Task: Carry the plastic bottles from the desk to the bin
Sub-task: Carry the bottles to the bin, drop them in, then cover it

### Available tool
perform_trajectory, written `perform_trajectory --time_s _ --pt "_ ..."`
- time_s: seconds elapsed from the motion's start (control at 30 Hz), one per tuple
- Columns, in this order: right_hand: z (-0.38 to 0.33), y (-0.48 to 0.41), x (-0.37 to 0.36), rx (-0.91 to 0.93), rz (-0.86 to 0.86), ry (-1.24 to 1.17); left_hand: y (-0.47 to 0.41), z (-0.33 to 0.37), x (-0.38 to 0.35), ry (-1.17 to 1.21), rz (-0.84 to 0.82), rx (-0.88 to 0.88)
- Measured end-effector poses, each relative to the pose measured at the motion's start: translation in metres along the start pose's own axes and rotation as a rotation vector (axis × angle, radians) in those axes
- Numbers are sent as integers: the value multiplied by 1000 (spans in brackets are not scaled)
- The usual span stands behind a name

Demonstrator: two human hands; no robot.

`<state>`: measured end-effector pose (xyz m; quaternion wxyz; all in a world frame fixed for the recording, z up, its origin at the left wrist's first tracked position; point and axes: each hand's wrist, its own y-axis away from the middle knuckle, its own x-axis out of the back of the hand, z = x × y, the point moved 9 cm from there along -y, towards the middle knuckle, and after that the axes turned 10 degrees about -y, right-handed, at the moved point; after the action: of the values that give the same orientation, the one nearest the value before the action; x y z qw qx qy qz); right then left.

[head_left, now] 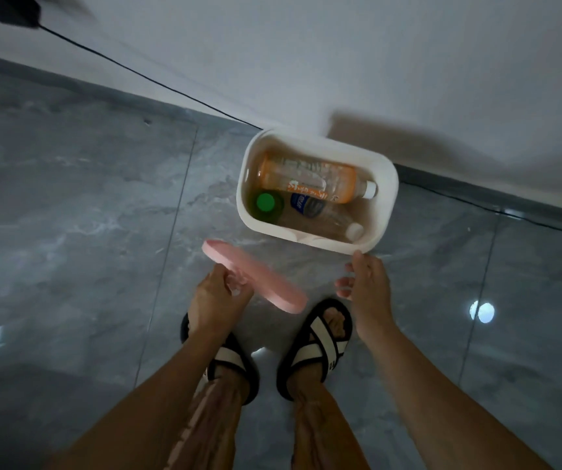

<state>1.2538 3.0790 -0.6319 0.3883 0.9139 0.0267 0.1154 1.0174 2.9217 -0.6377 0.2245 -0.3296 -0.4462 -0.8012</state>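
Note:
A white bin [386, 212] stands on the floor against the wall, uncovered. Inside lie an orange-labelled plastic bottle [310, 179], a clear bottle with a blue label [320, 215] and a bottle with a green cap [266, 202]. My left hand [213, 300] grips a pink lid [255, 278] by its handle, held tilted in front of the bin. My right hand [366, 286] hovers just in front of the bin's near right corner, fingers apart and holding nothing.
A black cable [137, 74] runs along the white wall down behind the bin. The floor is glossy grey tile [69, 215]. My feet in black-and-white sandals [316, 347] stand just before the bin.

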Motion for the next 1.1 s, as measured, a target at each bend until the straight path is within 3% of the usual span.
perform_trajectory --time_s 0.17,0.47,0.67,0.87,1.1 --pt "-15 16 11 -52 0 77 38 16 73 54 175 -23" --pt "-46 25 18 -30 -21 194 64 98 167 258 389 -292" --pt "-46 16 23 -31 5 200 48 135 145 281 393 -412" --pt "-34 4 27 -82 17 105 28 107 86 195 335 -357" --pt "-39 -6 16 -2 -7 91 12 86 53 100 234 -309"
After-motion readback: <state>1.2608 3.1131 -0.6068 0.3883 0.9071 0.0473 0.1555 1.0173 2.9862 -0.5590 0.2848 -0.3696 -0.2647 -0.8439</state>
